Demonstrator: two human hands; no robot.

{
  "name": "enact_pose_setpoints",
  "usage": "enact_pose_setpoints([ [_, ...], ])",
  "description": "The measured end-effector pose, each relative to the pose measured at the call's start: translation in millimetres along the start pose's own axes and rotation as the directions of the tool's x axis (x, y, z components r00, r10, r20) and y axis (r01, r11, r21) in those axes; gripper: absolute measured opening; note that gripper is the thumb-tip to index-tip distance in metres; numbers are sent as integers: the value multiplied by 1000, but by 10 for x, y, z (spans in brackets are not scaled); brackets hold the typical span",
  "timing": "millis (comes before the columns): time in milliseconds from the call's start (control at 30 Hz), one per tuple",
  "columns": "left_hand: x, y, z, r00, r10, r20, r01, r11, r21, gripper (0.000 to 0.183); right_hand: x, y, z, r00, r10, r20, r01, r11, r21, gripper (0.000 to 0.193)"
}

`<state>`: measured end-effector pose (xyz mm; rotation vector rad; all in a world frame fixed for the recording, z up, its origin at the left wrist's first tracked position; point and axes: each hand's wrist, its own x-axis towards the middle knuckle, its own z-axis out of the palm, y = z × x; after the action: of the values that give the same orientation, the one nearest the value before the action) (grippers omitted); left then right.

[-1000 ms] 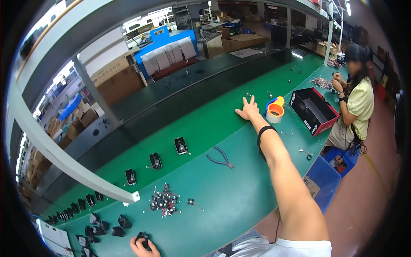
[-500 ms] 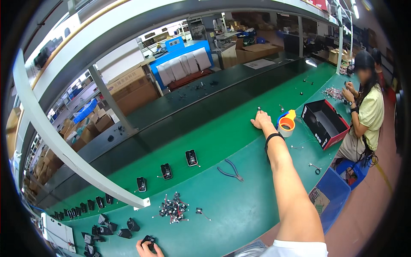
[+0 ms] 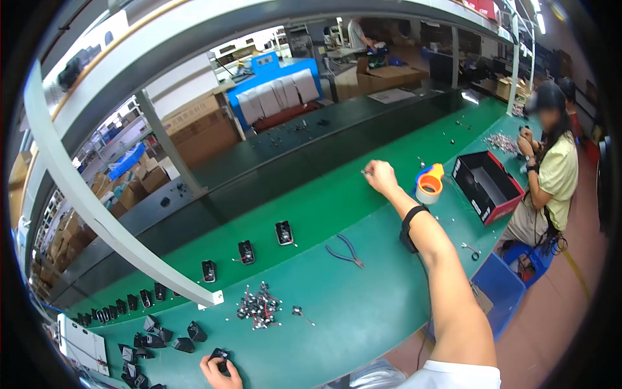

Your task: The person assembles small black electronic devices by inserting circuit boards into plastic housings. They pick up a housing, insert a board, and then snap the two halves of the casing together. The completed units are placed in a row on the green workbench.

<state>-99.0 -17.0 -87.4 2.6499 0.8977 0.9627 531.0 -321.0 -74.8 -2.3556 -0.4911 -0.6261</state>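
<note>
From my end I see the right hand (image 3: 382,176) reaching over the bright green strip (image 3: 330,209) at the far side of the bench (image 3: 363,311), its fingers pinched together on a small part (image 3: 366,172) too tiny for me to make out. At the near edge, my left hand (image 3: 220,377) has its fingers clamped around a black housing (image 3: 221,354). Just left of it lies a cluster of black housings (image 3: 151,340); beyond it sits a pile of small wired parts (image 3: 258,308), with one wired part (image 3: 297,310) apart on its right. Blue-handled pliers (image 3: 348,251) lie mid-bench, and a tape roll (image 3: 427,188) stands near the right forearm, beside an open black-and-red box (image 3: 487,187).
</note>
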Motion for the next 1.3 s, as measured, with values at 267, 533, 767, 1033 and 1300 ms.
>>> enact_pose_setpoints([
  [267,223,324,-5,997,-32,71,70,766,-639,31,-965,-1708,-531,946,-312,86,177,721,670,13],
  [533,1122,789,441,944,296,146,-112,704,-702,42,-2108,-2759,-437,668,-699,255,351,598,721,8],
  [767,1257,443,579,969,-114,221,248,355,-901,30,-2334,-2777,-100,486,-751,447,497,659,564,30],
  [1033,1049,456,625,979,-104,176,197,251,-948,45,-2287,-2910,4,511,-575,639,179,799,574,26],
  [1300,942,639,626,952,115,283,258,190,-947,60,-2445,-2632,-287,562,-298,771,-704,317,636,18],
])
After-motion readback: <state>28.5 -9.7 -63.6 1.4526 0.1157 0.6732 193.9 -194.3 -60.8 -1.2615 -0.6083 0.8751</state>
